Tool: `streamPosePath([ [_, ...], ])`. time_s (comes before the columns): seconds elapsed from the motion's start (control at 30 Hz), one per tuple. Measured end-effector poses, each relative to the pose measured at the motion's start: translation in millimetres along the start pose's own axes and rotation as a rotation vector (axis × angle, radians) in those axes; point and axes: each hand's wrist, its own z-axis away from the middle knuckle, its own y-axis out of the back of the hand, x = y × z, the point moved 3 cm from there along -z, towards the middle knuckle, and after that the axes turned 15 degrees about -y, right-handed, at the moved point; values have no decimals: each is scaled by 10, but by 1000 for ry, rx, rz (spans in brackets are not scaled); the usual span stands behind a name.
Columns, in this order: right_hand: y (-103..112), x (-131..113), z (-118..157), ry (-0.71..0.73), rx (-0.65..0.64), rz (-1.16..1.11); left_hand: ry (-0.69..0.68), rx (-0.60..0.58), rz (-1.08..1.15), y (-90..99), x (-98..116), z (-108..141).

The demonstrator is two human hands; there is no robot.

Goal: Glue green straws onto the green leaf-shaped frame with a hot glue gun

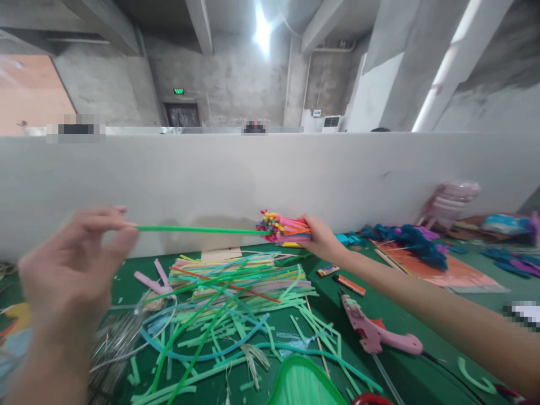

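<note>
My left hand pinches one end of a long green pipe cleaner, stretched level across the view. Its other end meets a bundle of colourful pipe cleaners, in red, pink, orange, yellow and blue. My right hand is wrapped round that bundle from the right. Whether the green one runs into the bundle or only touches its end, I cannot tell. Below lies a loose pile of green, pastel and orange pipe cleaners on the green table.
A pink glue gun lies right of the pile, near an orange box cutter. Pink-handled scissors and thin metal wires are at the left. Dark teal fuzzy pieces lie at the right. A white partition borders the table's back.
</note>
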Motion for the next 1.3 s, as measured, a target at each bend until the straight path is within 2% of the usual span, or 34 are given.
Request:
streamPosePath([
  [0.07,54,106,-9,-33,25,-1,133,157,63,188,-287,9],
  [0.1,78,154,-10,-48,39,-2,197,190,100,258,-438,25],
  [0.2,123,236,-4,-80,76,-10,369,162,154,355,-882,137],
  [0.27,126,227,2,-89,93,-18,450,39,144,301,-1123,260],
  [0.33,112,166,8,-85,98,-27,519,-183,119,144,-1284,392],
  [0.4,92,69,17,-68,97,-38,553,-430,101,-71,-1334,489],
  [0.47,71,-44,32,-40,91,-51,523,-580,78,-274,-1257,499],
  [0.53,51,-158,55,-4,81,-67,430,-607,53,-428,-1040,417],
  [0.6,22,-267,83,34,69,-84,293,-545,58,-526,-686,294],
  [0.77,-92,-519,164,122,17,-122,-58,-381,186,-649,393,139],
  [0.87,-147,-656,212,170,-15,-135,-351,-298,151,-690,801,118],
  [0.97,-161,-752,242,203,-28,-142,-488,-313,72,-731,897,100],
  [1.3,-151,-783,235,213,-34,-137,-708,-326,-178,-701,810,116],
])
